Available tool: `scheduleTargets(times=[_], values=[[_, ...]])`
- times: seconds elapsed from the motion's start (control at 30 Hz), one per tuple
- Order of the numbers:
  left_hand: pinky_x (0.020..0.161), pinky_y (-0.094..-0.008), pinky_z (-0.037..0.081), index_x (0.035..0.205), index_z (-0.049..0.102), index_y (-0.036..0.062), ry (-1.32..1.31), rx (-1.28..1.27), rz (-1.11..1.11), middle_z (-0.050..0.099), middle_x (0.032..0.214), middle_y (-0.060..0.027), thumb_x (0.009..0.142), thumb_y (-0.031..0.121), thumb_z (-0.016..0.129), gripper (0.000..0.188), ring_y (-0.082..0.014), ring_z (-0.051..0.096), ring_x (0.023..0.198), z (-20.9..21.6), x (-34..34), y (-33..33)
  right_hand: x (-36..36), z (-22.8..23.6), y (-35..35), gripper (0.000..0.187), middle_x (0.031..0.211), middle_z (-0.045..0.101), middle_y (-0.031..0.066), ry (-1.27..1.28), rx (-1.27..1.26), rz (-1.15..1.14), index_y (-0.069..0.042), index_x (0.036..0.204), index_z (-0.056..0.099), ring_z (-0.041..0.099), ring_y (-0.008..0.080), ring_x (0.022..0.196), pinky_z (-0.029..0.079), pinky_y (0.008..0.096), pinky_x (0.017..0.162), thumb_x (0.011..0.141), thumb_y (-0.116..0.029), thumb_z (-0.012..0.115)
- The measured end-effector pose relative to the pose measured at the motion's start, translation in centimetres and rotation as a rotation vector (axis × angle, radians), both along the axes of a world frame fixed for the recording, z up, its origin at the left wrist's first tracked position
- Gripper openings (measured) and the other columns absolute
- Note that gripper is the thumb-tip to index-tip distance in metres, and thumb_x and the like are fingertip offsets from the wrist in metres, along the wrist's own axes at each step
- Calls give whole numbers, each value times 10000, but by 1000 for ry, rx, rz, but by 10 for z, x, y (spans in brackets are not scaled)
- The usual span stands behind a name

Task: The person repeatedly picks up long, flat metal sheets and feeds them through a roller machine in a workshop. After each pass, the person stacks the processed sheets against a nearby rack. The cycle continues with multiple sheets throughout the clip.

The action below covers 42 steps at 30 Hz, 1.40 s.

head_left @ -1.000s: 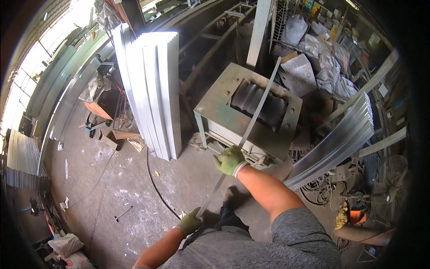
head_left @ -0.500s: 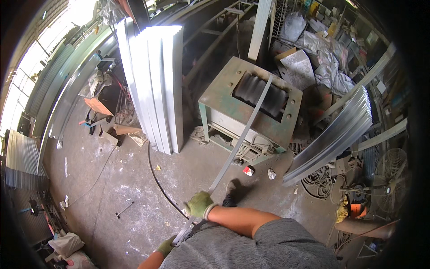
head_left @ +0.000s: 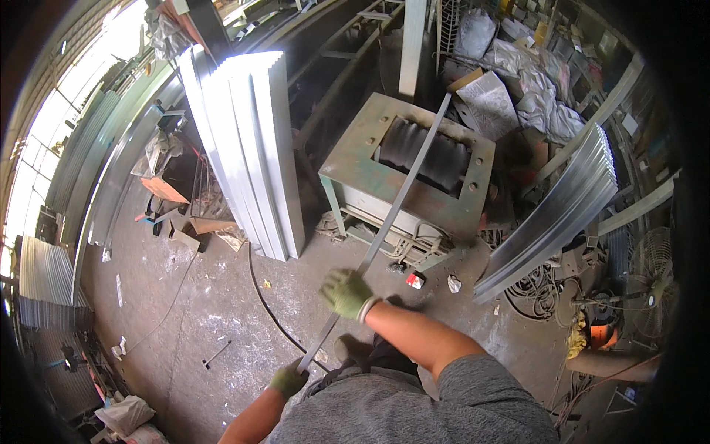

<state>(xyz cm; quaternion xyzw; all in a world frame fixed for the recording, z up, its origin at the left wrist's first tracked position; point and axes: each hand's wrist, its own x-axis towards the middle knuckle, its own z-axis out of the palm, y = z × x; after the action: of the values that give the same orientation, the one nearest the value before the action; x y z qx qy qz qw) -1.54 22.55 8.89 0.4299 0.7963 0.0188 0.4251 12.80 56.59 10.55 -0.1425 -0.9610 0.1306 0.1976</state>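
A long, narrow flat metal bar (head_left: 390,216) slants from my waist up over a green-painted machine table (head_left: 355,159). Its far end lies past a dark ridged roller (head_left: 423,157) set in the table's opening. My left hand (head_left: 288,379), in a green knit glove, is closed round the near end of the bar beside my waist. Farther along, my gloved right hand (head_left: 346,294) is over the bar between my body and the machine. Its fingers reach across to the bar's left side; the thumb and palm are hidden.
Tall bright metal profiles (head_left: 248,155) stand left of the machine. Another stack of metal profiles (head_left: 555,214) leans at the right, above coiled cable (head_left: 534,292). A black hose (head_left: 259,296) crosses the floor. A fan (head_left: 654,266) stands far right, and plastic sacks (head_left: 536,81) lie behind.
The bar has moved farther out over the machine, its far end now past the roller opening. Both hands have moved forward with it, and my head view has shifted slightly.
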Motion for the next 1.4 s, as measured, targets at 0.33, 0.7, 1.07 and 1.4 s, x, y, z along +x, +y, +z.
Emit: scheduleTargets(times=[0.33,0.7,1.07,1.4], values=[[928,-566,594,1119,746,-11,7,374,-161,757,1105,-322,1001,297,590,365,-503,732,1073,-6,66,382,132,-10,86,398,1390,677,232,413,-122,-745,-19,1334,676,630,449,1311,495,544,1138,948,-103,719],[1004,-472,607,1245,809,50,339,148,-566,778,1272,-218,1030,261,600,367,-386,750,1212,48,118,681,378,-132,-79,249,1226,764,214,-200,-449,-1237,-32,1144,780,694,416,1192,550,530,1065,951,-169,704],[854,-509,633,1057,826,68,594,322,-1283,818,1057,-206,1009,205,607,262,-387,804,966,-8,97,625,386,-148,-23,264,1275,757,224,55,-377,-1487,-30,1216,778,688,402,1236,538,488,1108,1030,-174,660],[983,-601,568,1297,659,52,57,114,-151,757,1134,-318,1001,314,583,402,-523,721,1089,-9,55,259,204,-1,118,322,1357,692,257,444,-75,-785,20,1314,674,652,463,1260,507,534,1115,1013,-92,678]])
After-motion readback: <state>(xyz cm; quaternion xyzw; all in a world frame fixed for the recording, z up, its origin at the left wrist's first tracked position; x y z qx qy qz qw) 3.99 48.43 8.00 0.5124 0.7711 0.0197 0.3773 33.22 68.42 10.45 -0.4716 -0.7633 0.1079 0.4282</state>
